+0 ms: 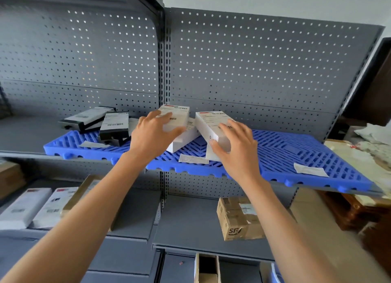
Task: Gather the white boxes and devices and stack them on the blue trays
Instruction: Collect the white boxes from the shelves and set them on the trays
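Two bare arms reach up from the bottom corners of the frame to a grey pegboard shelf at centre. Blue slatted trays (296, 155) lie along that shelf, running from centre left to the right edge. The left hand (153, 132) grips a white box (176, 115) with barcode labels, its fingers spread over the top face and its thumb pressed against the near side; this box rests on another white box (184, 140) lying flat on the tray. Just to the right, the right hand (237, 147) wraps its fingers and thumb around the near end of a second labelled white box (208, 124), which is tilted. At centre left, dark-edged devices (101, 122) lie partly on the tray. Small paper slips (311, 170) lie on the slats. On the lower shelf, a brown cardboard parcel (239, 218) sits at lower centre right and more white boxes (27, 206) at lower left.
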